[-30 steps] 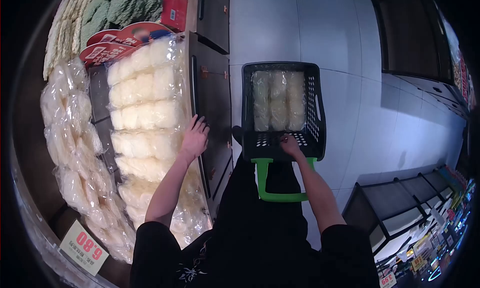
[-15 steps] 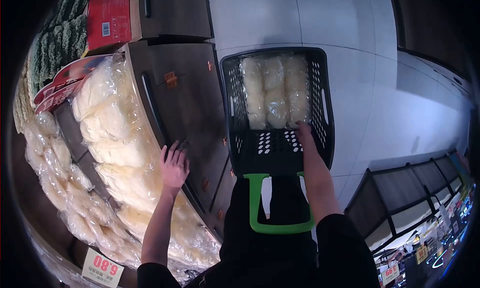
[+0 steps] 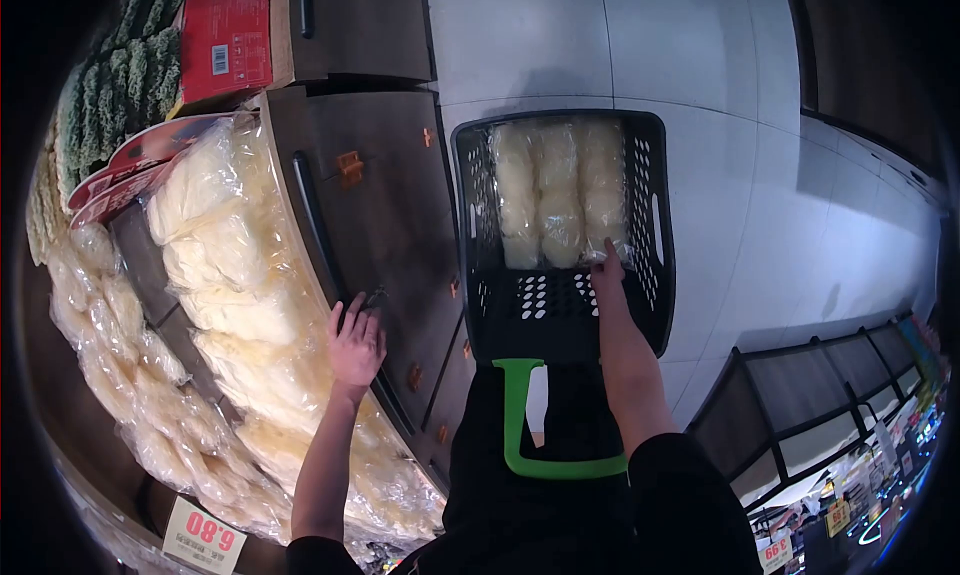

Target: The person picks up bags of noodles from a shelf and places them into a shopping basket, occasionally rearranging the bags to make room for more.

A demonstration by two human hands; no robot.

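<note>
A black shopping basket with perforated sides and a green handle is in front of my legs. Inside lie pale bundles, apparently dried noodles, in clear plastic, side by side in three rows. My right hand reaches into the basket, its fingers pinched at the near end of the right-hand noodle pack. My left hand holds nothing; its fingers are spread by the edge of the brown display cabinet, beside a long dark handle.
Large plastic-wrapped pale bundles fill the display on the left, with a 6.80 price card at its near end. A red box and dark green bunches sit farther back. Grey floor tiles and another display stand are on the right.
The view has shifted slightly, so the basket appears a little lower and to the right. My right-hand fingers have turned to point more forward at the pack's end. My left hand stays spread.
</note>
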